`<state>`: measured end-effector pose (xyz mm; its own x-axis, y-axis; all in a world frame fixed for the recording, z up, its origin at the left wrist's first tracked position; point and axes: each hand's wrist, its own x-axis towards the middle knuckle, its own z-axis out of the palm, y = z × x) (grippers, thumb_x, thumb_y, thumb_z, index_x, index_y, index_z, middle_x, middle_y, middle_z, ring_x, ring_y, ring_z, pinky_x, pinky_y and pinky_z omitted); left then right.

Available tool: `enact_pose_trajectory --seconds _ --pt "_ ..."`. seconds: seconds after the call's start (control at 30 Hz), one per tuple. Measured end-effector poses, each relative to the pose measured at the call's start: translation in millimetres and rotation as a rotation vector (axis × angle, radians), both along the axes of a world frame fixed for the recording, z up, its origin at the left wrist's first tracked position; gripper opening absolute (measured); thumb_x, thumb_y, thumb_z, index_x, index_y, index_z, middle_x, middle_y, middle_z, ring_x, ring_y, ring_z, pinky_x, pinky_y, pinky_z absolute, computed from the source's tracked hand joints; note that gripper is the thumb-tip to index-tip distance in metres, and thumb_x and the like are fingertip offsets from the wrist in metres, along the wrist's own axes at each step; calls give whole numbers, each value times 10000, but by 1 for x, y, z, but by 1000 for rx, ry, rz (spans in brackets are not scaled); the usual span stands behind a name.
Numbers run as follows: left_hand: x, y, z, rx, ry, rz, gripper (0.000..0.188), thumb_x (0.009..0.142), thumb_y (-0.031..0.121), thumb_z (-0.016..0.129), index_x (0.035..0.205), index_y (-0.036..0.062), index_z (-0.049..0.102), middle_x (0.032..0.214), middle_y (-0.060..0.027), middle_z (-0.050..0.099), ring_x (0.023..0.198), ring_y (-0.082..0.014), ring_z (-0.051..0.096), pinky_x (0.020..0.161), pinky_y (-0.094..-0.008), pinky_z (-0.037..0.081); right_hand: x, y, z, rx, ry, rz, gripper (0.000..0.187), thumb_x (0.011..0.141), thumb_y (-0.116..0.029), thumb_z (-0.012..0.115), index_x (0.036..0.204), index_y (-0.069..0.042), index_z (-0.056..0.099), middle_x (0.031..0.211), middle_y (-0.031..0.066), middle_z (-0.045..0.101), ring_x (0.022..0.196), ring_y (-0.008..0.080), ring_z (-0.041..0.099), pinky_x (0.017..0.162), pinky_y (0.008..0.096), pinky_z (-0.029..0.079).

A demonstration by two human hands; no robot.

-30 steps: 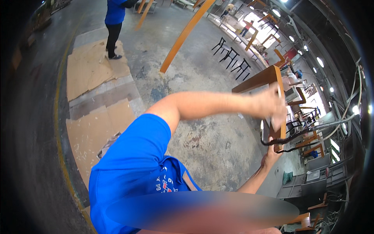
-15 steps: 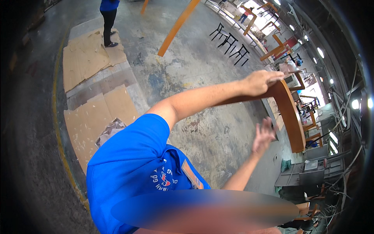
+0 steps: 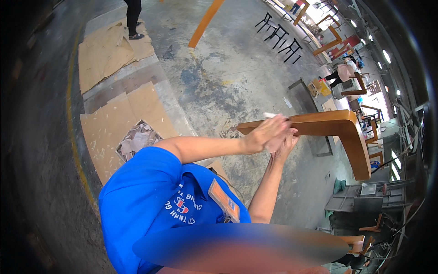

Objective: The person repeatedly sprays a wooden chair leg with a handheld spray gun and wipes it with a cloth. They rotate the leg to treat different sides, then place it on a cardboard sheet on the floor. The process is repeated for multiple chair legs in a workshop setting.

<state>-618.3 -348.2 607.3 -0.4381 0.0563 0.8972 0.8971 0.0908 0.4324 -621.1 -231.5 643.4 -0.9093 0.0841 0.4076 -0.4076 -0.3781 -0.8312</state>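
A bent brown wooden frame piece (image 3: 325, 123), a long bar with a short leg curving down, stands in front of me. My left hand (image 3: 268, 133) lies across the near part of the bar, its fingers pressed together and slightly blurred. A thin pale sheet (image 3: 270, 115) pokes out beyond those fingers; its material is unclear. From below, my right hand (image 3: 284, 144) meets the bar with curled fingers against its underside, right beside the left hand. Where the two hands overlap, part of the bar is hidden.
Cardboard sheets (image 3: 107, 132) cover the floor at left, with a box of crumpled paper (image 3: 139, 139) on them. A person (image 3: 133, 18) stands at the far left. Another wooden bar (image 3: 205, 25) rises ahead. Black stool frames (image 3: 278, 36) and a low grey table (image 3: 305, 96) stand beyond.
My left hand has slid from the frame's corner back along the bar toward me. My right hand has risen from free air to the bar beside it. The view has shifted.
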Motion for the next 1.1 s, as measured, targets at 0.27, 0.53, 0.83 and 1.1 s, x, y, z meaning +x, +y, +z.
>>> enact_pose_trajectory --seconds 0.27,0.53,0.83,1.1 --pt "51 -44 16 204 -392 -8 601 848 -139 404 1417 54 375 1493 -109 330 1392 -296 272 1145 -428 231 19 -13 2 -124 26 74 581 876 -291 675 1324 -62 383 1258 35 491 1155 166 473 1012 350 379" --pt "58 9 86 74 88 164 575 839 -74 500 1398 5 388 1441 -195 383 1355 -342 337 1125 -435 274 51 -12 11 -74 -18 137 574 904 -183 629 1387 -46 352 1334 73 459 1199 180 469 1016 334 393" --pt "163 -53 -174 -321 -432 331 621 800 -86 465 1405 14 370 1454 -201 359 1345 -364 345 1103 -425 309 89 20 2 -159 -4 297 487 858 -405 645 1238 -139 495 1124 29 536 1073 199 513 988 422 398" --pt "203 -84 -268 -413 -1041 173 365 947 135 429 1294 41 492 968 -156 632 858 -283 596 772 -388 462 155 91 37 -158 173 308 694 884 -534 548 1363 -87 321 971 87 494 853 201 518 839 421 435"
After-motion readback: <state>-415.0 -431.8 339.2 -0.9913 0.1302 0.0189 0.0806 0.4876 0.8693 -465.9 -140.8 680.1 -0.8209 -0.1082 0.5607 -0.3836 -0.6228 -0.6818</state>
